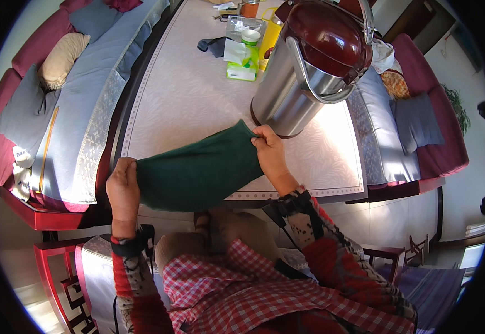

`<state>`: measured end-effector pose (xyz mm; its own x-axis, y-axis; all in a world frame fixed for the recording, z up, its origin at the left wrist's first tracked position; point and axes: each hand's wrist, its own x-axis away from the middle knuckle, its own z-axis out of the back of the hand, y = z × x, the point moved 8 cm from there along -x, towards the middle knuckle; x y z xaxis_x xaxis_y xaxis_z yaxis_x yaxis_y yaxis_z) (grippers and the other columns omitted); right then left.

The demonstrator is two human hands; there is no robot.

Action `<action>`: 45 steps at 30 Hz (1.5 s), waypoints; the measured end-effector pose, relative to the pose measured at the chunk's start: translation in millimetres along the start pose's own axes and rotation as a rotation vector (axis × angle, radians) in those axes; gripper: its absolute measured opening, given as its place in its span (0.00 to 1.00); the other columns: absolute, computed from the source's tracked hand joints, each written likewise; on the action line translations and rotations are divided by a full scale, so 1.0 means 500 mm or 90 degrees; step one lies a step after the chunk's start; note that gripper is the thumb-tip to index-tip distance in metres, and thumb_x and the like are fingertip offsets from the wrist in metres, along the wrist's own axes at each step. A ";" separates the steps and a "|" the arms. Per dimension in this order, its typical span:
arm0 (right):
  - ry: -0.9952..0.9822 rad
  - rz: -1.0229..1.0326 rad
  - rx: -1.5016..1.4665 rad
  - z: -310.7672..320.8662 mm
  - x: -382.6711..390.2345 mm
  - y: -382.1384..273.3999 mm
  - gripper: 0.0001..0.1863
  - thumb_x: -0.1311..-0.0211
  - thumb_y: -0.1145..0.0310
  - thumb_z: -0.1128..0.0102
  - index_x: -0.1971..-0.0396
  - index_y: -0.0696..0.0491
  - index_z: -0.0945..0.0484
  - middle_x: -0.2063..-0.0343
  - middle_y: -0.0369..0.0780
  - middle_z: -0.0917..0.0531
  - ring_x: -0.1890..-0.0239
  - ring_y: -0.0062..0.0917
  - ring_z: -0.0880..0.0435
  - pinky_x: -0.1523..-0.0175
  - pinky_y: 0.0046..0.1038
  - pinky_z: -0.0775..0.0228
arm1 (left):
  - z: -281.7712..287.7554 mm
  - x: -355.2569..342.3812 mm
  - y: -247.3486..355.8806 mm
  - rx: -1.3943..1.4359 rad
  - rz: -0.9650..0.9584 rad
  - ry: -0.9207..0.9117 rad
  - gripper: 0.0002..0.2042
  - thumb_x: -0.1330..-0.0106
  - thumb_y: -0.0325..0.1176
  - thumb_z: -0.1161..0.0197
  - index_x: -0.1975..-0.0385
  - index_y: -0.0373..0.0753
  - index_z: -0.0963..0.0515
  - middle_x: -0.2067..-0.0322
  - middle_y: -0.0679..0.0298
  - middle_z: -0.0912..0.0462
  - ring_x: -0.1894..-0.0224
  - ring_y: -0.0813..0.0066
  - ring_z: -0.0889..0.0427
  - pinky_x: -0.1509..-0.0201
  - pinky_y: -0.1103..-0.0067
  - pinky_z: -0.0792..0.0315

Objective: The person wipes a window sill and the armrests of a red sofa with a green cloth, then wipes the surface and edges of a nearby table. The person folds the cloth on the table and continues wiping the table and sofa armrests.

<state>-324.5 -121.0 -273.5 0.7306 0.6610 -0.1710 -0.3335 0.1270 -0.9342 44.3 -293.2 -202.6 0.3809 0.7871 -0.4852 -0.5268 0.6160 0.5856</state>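
A dark green cloth (pixel 200 170) is stretched between my two hands over the near edge of the table. My left hand (pixel 124 186) pinches its left corner with closed fingers. At the upper right corner, my right hand (pixel 270 151) grips the cloth between thumb and fingers. The cloth hangs slightly slack, its lower edge dipping past the table's edge. Just beyond my right hand stands a large steel air pot (pixel 301 83) with a dark red lid and a metal carrying handle.
The table (pixel 186 72) has a pale patterned cover. Behind the air pot are a green tissue pack (pixel 243 68), a paper cup (pixel 250 37), a yellow bottle (pixel 269 42) and a dark cloth (pixel 213 47). Sofas stand left (pixel 86 111) and right (pixel 384 128).
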 end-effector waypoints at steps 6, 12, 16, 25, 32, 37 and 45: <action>-0.044 -0.025 0.219 -0.020 -0.002 0.017 0.13 0.37 0.66 0.35 0.55 0.54 0.18 0.62 0.47 0.14 0.58 0.42 0.14 0.53 0.41 0.23 | -0.103 0.005 -0.090 -0.267 0.044 -0.129 0.05 0.29 0.36 0.39 0.62 0.43 0.22 0.64 0.55 0.13 0.62 0.48 0.13 0.62 0.59 0.20; -0.008 0.037 0.490 -0.045 -0.020 -0.049 0.19 0.38 0.53 0.32 0.56 0.53 0.17 0.58 0.47 0.16 0.55 0.45 0.15 0.50 0.44 0.22 | -0.111 0.027 -0.101 -0.313 0.039 -0.116 0.05 0.33 0.34 0.34 0.64 0.42 0.23 0.59 0.57 0.18 0.61 0.51 0.15 0.61 0.61 0.20; -0.001 0.070 0.584 -0.083 -0.052 -0.054 0.18 0.41 0.54 0.29 0.60 0.53 0.16 0.60 0.46 0.17 0.55 0.46 0.15 0.51 0.45 0.22 | -0.110 0.017 -0.088 -0.297 0.005 -0.140 0.07 0.38 0.29 0.31 0.66 0.40 0.24 0.59 0.56 0.23 0.56 0.51 0.18 0.58 0.60 0.21; 0.033 0.155 0.148 -0.057 -0.056 -0.156 0.09 0.46 0.67 0.25 0.69 0.54 0.14 0.66 0.42 0.16 0.65 0.33 0.15 0.56 0.31 0.23 | 0.032 0.008 0.001 -0.133 -0.094 -0.054 0.06 0.40 0.23 0.34 0.68 0.38 0.25 0.64 0.55 0.22 0.57 0.48 0.22 0.54 0.58 0.29; -0.002 0.206 -0.190 0.091 -0.004 -0.323 0.08 0.41 0.82 0.29 0.62 0.59 0.14 0.67 0.33 0.18 0.64 0.17 0.18 0.55 0.20 0.26 | 0.264 0.005 0.163 -0.023 -0.192 0.058 0.06 0.37 0.19 0.36 0.67 0.36 0.27 0.64 0.54 0.20 0.59 0.48 0.21 0.51 0.62 0.28; 0.027 0.236 -0.155 0.161 0.049 -0.371 0.07 0.42 0.81 0.29 0.63 0.59 0.13 0.67 0.34 0.18 0.64 0.17 0.18 0.55 0.19 0.27 | 0.303 0.043 0.220 -0.093 -0.232 0.033 0.09 0.38 0.17 0.36 0.64 0.36 0.28 0.62 0.54 0.19 0.57 0.49 0.20 0.49 0.63 0.28; -0.046 0.025 -0.181 0.152 0.038 -0.335 0.09 0.43 0.75 0.26 0.62 0.60 0.12 0.75 0.34 0.15 0.73 0.15 0.21 0.65 0.19 0.28 | 0.239 -0.001 0.160 -0.033 -0.149 -0.055 0.05 0.37 0.21 0.35 0.67 0.36 0.25 0.65 0.54 0.19 0.58 0.48 0.20 0.50 0.62 0.28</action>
<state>-300.1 -73.5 -96.4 0.6732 0.7133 -0.1950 -0.1721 -0.1053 -0.9794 92.8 -240.6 -77.9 0.5593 0.6238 -0.5459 -0.4534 0.7815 0.4285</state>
